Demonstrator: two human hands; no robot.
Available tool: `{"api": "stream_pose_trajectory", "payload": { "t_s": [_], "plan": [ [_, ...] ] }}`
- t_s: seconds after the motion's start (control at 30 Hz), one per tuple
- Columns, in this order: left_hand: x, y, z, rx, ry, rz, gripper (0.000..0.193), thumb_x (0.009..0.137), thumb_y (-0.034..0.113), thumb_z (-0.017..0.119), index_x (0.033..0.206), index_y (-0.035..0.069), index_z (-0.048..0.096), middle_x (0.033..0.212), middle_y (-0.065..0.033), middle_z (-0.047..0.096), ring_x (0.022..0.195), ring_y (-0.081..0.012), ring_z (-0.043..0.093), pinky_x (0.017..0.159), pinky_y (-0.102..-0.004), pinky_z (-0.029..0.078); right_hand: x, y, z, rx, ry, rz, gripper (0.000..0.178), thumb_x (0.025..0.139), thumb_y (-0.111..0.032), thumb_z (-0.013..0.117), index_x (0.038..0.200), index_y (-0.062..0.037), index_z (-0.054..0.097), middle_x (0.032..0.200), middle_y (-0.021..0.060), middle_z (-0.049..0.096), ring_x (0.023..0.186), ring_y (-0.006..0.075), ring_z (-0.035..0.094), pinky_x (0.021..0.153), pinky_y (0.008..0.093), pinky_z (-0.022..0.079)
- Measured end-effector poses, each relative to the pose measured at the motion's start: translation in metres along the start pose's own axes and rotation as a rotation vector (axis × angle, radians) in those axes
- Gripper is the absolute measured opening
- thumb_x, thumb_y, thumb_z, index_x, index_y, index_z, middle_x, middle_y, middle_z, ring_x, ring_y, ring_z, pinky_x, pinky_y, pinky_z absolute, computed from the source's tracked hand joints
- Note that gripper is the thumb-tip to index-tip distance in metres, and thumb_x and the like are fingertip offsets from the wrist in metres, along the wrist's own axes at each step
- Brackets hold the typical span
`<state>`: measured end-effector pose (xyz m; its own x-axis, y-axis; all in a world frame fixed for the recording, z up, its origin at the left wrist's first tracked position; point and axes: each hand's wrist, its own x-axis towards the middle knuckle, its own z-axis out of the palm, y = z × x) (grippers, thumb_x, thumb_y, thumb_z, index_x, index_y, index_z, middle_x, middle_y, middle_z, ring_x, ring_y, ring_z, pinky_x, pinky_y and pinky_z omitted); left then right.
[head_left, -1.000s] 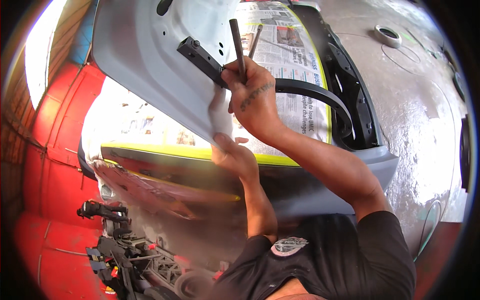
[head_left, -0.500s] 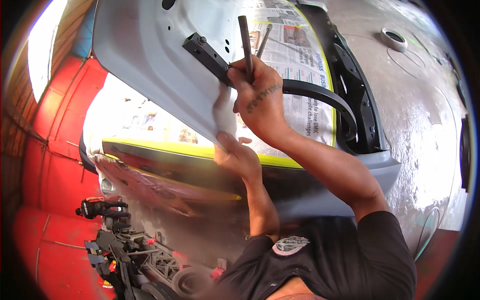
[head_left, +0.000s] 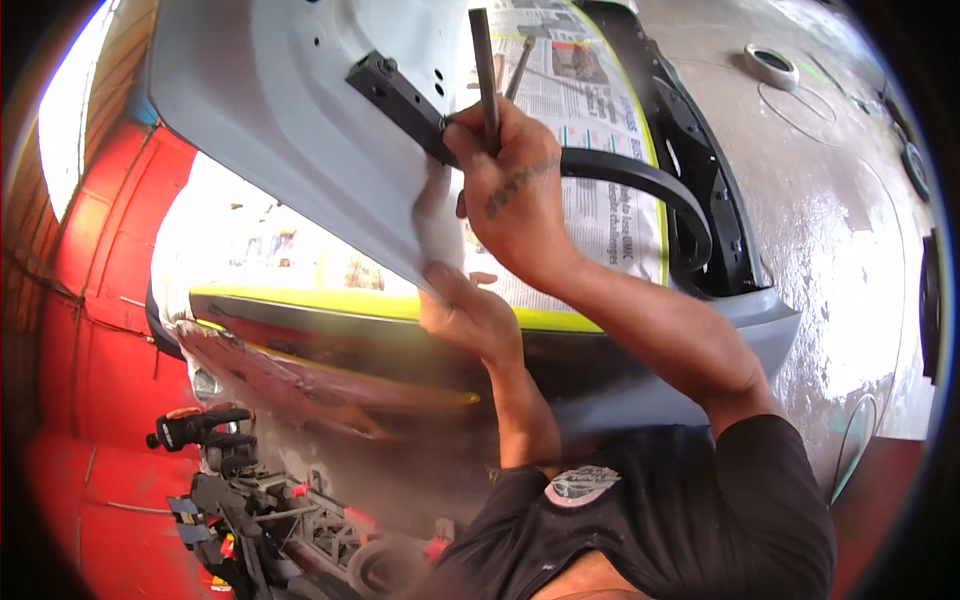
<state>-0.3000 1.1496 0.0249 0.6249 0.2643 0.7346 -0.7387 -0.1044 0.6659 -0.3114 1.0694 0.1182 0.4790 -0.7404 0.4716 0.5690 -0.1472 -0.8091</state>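
A grey car boot lid stands raised and tilted, with a black hinge arm meeting it and curving to the right. My right hand is closed at the hinge, thumb beside a bolt head. From between its thumb and forefinger rises a dark metal bar, whose lower end is hidden in the grip. A thinner rod slants up behind that hand. Below, my left hand is closed round the lid's lower edge; some of its fingers are hidden behind the panel.
Newspaper edged with yellow tape covers the car's opening. A roll of tape lies on the shiny floor at right. Lower left, a person in dark clothes is near a stripped chassis, by a red wall.
The whole view has shifted slightly, with the lid and hinge sitting a little further left and up. Both hands keep their hold in the same places.
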Motion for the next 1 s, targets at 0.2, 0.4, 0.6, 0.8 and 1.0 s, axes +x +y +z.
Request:
{"api": "stream_pose_trajectory", "payload": {
  "t_s": [0.2, 0.4, 0.6, 0.8, 1.0],
  "plan": [
    [0.0, 0.005, -0.002, 0.007, -0.022, -0.041, 0.054, 0.107, 0.036, 0.042, 0.096, -0.013, 0.061, 0.087, -0.0182, 0.067, 0.066, -0.0201, 0.063, 0.047, -0.0304, 0.055, 0.002, 0.005, -0.004, 0.006, -0.051, 0.004, 0.013, 0.094, -0.008, 0.06, 0.089, 0.0045, 0.059, 0.059, 0.0197, 0.055, 0.056, 0.0289, 0.06, 0.057, 0.0424, 0.046],
    [0.003, 0.009, 0.001, -0.08, -0.057, -0.083, 0.057, 0.107, 0.04, 0.041, 0.096, -0.012, 0.06, 0.081, -0.0131, 0.061, 0.064, -0.0184, 0.06, 0.05, -0.0308, 0.057, -0.003, -0.022, -0.044, -0.032, -0.227, 0.02, 0.03, 0.098, -0.014, 0.06, 0.124, -0.0004, 0.056, 0.067, 0.0198, 0.061, 0.06, 0.0287, 0.065, 0.057, 0.0405, 0.048],
    [0.0, -0.004, -0.015, -0.033, -0.104, -0.139, 0.055, 0.107, 0.039, 0.04, 0.104, -0.013, 0.058, 0.088, -0.0152, 0.063, 0.07, -0.019, 0.062, 0.053, -0.0319, 0.058, -0.02, -0.049, -0.166, -0.462, -0.349, -0.287, 0.051, 0.096, -0.01, 0.055, 0.145, -0.0015, 0.046, 0.072, 0.0167, 0.061, 0.055, 0.0201, 0.058, 0.055, 0.0333, 0.044],
    [0.0, 0.004, -0.005, -0.048, -0.083, -0.143, 0.052, 0.108, 0.034, 0.039, 0.112, -0.015, 0.057, 0.096, -0.0192, 0.066, 0.072, -0.021, 0.065, 0.055, -0.0315, 0.058, -0.032, -0.064, -0.267, -0.178, -0.154, 0.033, 0.053, 0.1, -0.032, 0.049, 0.131, 0.0098, 0.057, 0.055, -0.0012, 0.047, 0.042, 0.0039, 0.037, 0.043, 0.021, 0.027],
    [-0.001, 0.002, -0.004, -0.038, -0.066, -0.096, 0.059, 0.107, 0.042, 0.04, 0.116, -0.015, 0.052, 0.089, -0.0184, 0.067, 0.06, -0.0235, 0.067, 0.049, -0.0318, 0.057, -0.017, -0.055, -0.272, 0.067, -0.203, 0.196, 0.049, 0.1, -0.03, 0.05, 0.125, 0.0106, 0.059, 0.052, -0.0003, 0.046, 0.036, 0.0048, 0.035, 0.036, 0.022, 0.026]
  ]
}}
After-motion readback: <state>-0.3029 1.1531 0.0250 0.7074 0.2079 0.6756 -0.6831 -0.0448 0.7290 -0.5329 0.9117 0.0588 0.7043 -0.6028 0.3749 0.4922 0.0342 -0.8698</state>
